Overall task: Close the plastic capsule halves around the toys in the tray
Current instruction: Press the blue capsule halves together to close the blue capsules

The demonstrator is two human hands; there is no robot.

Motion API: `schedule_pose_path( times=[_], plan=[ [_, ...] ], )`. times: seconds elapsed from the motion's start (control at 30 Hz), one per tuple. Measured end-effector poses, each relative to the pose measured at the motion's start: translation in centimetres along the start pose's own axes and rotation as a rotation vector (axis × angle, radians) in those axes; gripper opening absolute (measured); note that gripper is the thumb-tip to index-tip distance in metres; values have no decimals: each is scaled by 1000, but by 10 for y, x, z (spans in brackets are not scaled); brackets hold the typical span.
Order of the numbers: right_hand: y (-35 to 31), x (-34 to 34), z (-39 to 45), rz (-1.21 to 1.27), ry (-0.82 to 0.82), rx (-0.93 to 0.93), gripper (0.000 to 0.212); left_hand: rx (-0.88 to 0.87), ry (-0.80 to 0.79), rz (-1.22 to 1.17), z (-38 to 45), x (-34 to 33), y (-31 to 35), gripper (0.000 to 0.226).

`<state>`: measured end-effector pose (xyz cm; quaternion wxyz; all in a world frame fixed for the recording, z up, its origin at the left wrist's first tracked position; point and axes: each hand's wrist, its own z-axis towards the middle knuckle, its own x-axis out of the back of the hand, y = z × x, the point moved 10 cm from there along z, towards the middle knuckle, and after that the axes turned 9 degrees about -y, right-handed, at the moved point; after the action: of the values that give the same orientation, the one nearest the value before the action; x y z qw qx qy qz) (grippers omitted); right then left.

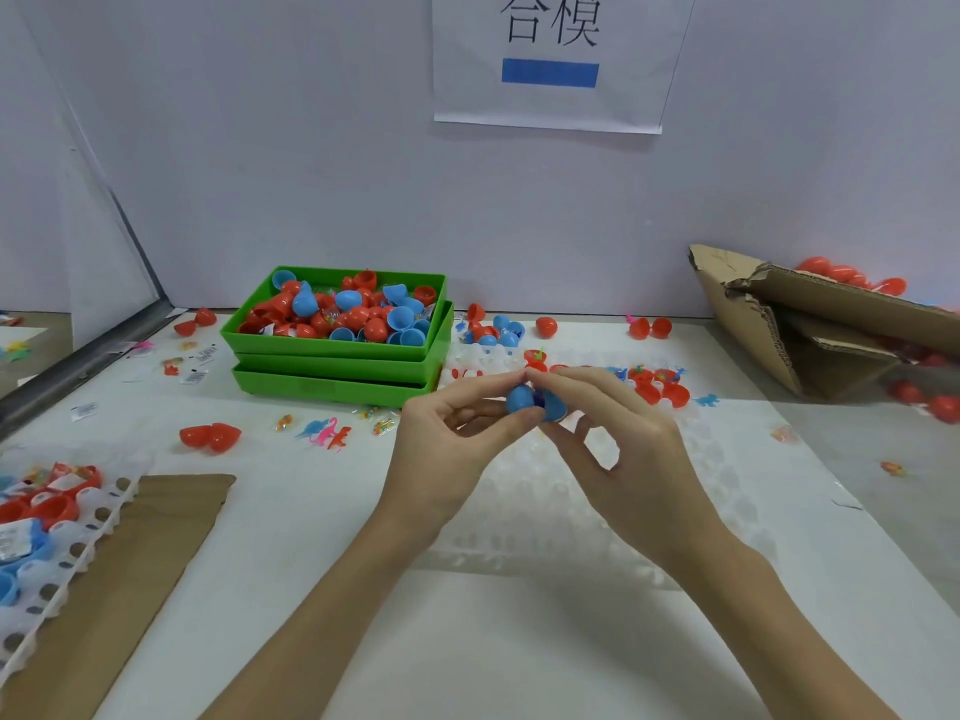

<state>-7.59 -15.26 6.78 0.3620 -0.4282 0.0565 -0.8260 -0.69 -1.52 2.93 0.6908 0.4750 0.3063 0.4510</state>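
Head view.

1. Left hand (pixel 447 439): raised over the middle of the worktop (pixel 311 511), thumb and forefinger pinching the left half of a blue capsule (pixel 532 401).
2. Right hand (pixel 618 449): facing the left, fingertips meeting it, thumb and forefinger pinching the right half of the same blue capsule. The two halves sit together with a dark gap between them; what is inside cannot be told.
3. Clear plastic tray (pixel 582 511): flat on the worktop under both hands, rows of round pockets; its far end holds red halves with small toys (pixel 660 387).
4. Green trays (pixel 332 350): stacked, left of the hands, by the back wall; the top one heaped with red and blue capsule halves.
5. Loose red capsule (pixel 210 438): lying open on the worktop, front left of the green trays.
6. Small dinosaur toys (pixel 327 432): blue, pink and red, just right of the loose red capsule.
7. White perforated tray (pixel 93 532): at the left edge, on a brown cardboard sheet (pixel 145 563), carrying red and blue halves.
8. Torn cardboard box (pixel 810 324): far right, red capsules behind and beside it.
9. Paper sign (pixel 550 59): on the wall, black characters over a blue bar.
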Motion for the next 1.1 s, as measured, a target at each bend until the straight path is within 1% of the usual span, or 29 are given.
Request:
schedule_pose_path(
  times=[0.1,0.23,0.3,0.43,0.6,0.7,0.8,0.87,0.97,1.03,1.1],
  plan=[
    [0,7,0,51,40,-30,40,-17,-24,29,0,-2,4,31],
    [4,14,1,101,85,-63,33,-18,-73,42,-1,-6,6,35],
    [5,16,1,123,91,-59,31,-19,-101,57,0,-7,8,35],
    [14,13,-1,282,65,-98,33,-27,-122,67,0,-5,14,35],
    [14,10,0,333,39,-75,29,-16,-130,8,-2,-4,13,41],
    [14,8,0,341,22,-89,28,2,-120,-20,-2,-3,10,40],
    [11,7,-1,333,45,-90,29,18,-93,-91,-2,-3,8,35],
    [7,5,-3,293,75,-80,34,35,-63,-184,-2,-4,5,33],
    [-6,1,-6,184,138,-57,50,33,-15,-257,-2,-6,5,38],
    [-6,-5,-8,143,161,-111,63,6,21,-179,-5,-6,8,37],
    [-3,-8,-11,111,169,-190,70,-37,44,-55,-9,-8,13,37]
  ],
)
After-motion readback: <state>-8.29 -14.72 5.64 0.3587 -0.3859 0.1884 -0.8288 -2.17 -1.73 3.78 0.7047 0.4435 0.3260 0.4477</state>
